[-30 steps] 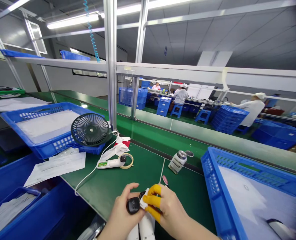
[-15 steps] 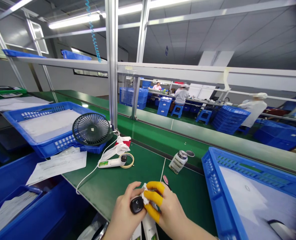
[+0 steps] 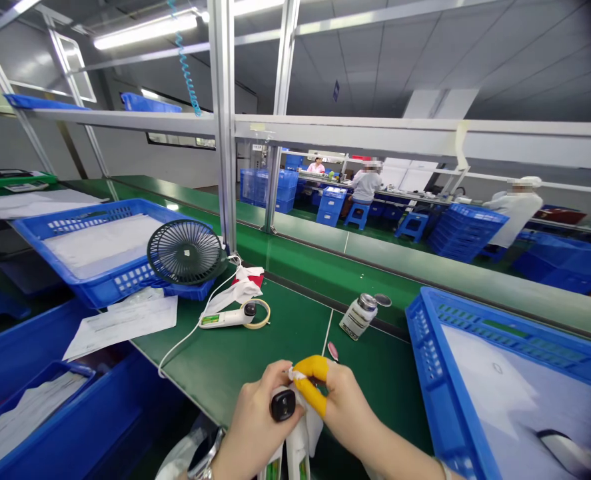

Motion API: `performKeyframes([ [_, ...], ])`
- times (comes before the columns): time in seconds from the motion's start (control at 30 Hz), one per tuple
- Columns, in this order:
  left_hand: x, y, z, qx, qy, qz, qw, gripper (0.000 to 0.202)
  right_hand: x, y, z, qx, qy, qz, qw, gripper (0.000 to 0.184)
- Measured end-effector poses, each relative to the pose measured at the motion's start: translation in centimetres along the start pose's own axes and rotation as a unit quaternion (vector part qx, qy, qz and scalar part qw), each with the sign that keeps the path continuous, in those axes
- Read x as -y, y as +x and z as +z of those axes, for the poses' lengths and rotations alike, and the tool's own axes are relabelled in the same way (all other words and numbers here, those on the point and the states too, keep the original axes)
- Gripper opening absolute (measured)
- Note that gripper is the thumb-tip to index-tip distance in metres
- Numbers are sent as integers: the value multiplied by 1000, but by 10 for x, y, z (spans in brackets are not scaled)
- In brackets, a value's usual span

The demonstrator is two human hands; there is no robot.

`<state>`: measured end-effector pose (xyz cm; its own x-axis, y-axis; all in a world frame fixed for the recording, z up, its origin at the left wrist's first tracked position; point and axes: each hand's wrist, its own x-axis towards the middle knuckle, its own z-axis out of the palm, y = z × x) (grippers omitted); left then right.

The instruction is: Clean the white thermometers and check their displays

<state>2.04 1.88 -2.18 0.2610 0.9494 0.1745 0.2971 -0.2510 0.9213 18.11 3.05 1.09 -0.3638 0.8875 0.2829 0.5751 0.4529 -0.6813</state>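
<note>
My left hand [image 3: 252, 420] is closed around a white handheld device with a black rounded head [image 3: 282, 405], its head facing me. Yellow finger covers are on several fingers of my right hand [image 3: 348, 403], which pinches a crumpled white wipe [image 3: 296, 376] just above that head. My left fingertips meet the wipe there. Below my hands, more white device bodies [image 3: 298, 443] with green inner parts show, partly hidden. A similar white device [image 3: 225, 318] lies on the green bench beside a tape roll [image 3: 268, 313]. Farther right stands a metal-topped bottle [image 3: 358, 318] with its lid open.
A blue tray [image 3: 428, 400] with white sheets borders the bench on my right. At left are another blue tray [image 3: 92, 293], a black fan [image 3: 185, 253], a white cable [image 3: 178, 347] and papers [image 3: 125, 327]. A pink-tipped tool [image 3: 332, 351] lies near my right hand. Co-workers sit far off.
My right fingers and the wipe have moved from beside the black head to just above it. The device has turned slightly in my left hand, and the view has shifted a little.
</note>
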Motion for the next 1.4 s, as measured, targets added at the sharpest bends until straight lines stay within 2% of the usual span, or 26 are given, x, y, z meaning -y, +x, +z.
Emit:
performKeyframes([
  [0.13,2,-2,-5,-1,5,-9,1000,48,-11,4,-12,2,-76,57,995,18],
  [0.2,4,-2,-9,-9,-4,-18,1000,50,-20,6,-18,4,-120,64,991,21],
  [0.37,4,-1,-23,-45,-59,-30,997,51,-37,8,-26,-1,-158,77,984,25],
  [0.63,-9,-6,-42,-35,-174,-14,984,58,-42,6,-25,5,-197,70,978,28],
  [1.07,-13,-11,-47,-17,-221,-3,975,59,-44,6,-25,16,-204,65,977,28],
  [1.4,-9,-8,-44,-24,-190,-68,979,58,-39,6,-26,42,-205,68,976,29],
])
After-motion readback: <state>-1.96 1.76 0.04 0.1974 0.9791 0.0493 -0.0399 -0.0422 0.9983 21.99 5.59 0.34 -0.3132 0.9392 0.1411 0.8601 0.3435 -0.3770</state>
